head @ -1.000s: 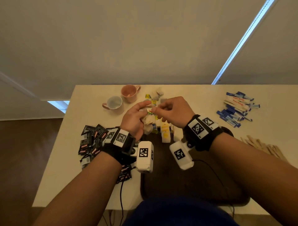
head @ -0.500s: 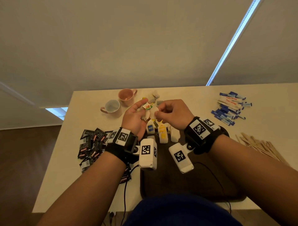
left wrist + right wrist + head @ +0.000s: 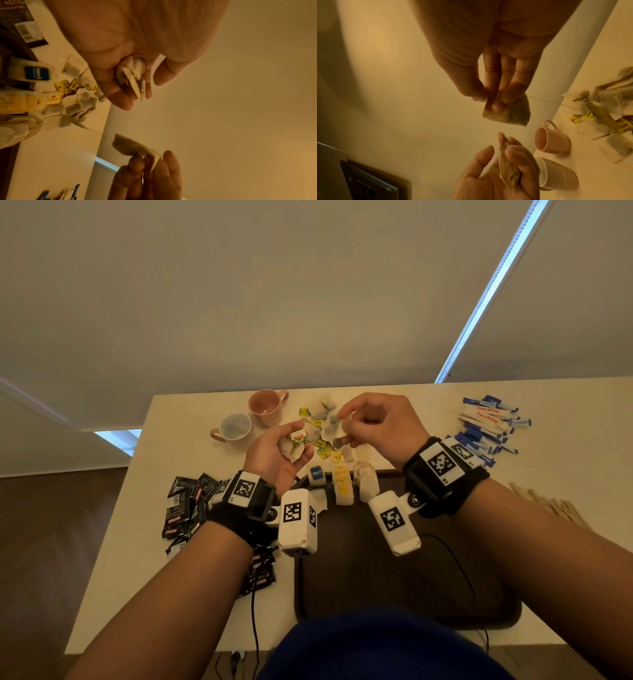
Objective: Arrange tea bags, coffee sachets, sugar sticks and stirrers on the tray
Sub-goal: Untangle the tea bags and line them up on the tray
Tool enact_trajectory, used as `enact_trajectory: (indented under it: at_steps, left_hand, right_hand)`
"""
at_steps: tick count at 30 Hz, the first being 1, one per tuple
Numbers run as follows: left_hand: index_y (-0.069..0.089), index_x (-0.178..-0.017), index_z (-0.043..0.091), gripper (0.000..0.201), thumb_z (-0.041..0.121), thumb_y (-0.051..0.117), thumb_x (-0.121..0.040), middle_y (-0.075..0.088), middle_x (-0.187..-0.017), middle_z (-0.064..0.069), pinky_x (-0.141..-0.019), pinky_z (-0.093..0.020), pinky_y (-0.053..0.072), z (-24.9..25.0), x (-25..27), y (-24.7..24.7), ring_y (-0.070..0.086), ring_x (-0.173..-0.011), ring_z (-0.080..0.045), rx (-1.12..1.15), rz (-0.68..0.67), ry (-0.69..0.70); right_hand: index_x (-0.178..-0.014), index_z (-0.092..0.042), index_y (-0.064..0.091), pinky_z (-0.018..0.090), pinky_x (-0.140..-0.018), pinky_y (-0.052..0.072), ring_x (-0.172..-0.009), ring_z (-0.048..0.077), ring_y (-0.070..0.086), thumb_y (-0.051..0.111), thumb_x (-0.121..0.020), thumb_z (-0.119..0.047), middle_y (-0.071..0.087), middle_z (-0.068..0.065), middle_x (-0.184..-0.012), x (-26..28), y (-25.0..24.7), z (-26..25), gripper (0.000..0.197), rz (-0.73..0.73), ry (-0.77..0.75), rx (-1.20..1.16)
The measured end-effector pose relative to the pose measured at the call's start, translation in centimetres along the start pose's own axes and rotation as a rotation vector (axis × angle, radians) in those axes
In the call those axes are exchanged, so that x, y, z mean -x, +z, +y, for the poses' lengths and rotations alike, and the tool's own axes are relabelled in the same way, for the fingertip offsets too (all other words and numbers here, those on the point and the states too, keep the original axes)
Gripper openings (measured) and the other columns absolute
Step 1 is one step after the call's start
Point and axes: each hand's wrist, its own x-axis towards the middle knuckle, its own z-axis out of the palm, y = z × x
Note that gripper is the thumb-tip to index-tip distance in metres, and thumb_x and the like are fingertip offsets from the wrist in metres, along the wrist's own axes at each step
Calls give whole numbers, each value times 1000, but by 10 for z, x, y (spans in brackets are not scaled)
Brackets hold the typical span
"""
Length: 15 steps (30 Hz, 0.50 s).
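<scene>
Tea bags pinched above table's far edge.

Bare forearms, black wrist straps w/ b&w tag squares, white cam boxes, thin black cables, prob. navy top

A blue tea-bag tag reads "Natur's" — smaller print below is illegible. White sugar sticks carry red "Tapa King"; black coffee sachets show "SUPREME".

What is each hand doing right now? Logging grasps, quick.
Left hand: grips small crumpled paper tea bags.
Right hand: pinches one pale paper tea bag.
</scene>
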Motion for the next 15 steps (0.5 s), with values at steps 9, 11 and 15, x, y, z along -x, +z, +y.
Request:
enact_trajectory:
  at_steps: [9, 11, 15]
  left_hand:
    - [68, -87, 2, 22, -13, 53, -91, 68, -84, -11, -64, -21, 57, 3, 6, -3, 69, -67, -14, -492, -102, 232]
    - [70, -86, 3, 25, -12, 50, -92, 63, -77, -10, -56, -20, 50, 6, 8, 1, 59, -59, -13, -592, -148, 284]
    - [73, -88, 10, 27, -4, 50, -96, 58, -76, -11, -51, -23, 35, 7, 5, 5, 44, -57, -12, -668, -205, 362]
  right_hand:
    - [-99, 1, 74, 22, -61, 56, -67, 18, 71, 68, -87, -2, 74, 13, -77, -3, -7, 2, 13, -133, -16, 182]
    - [-93, -5, 76, 24, -56, 53, -58, 17, 65, 71, -87, -10, 73, 10, -73, -5, -7, 2, 9, -109, -40, 254]
    - [-82, -27, 75, 31, -57, 45, -59, 20, 54, 76, -83, -26, 69, 10, -72, -9, -7, 2, 2, -74, -101, 426]
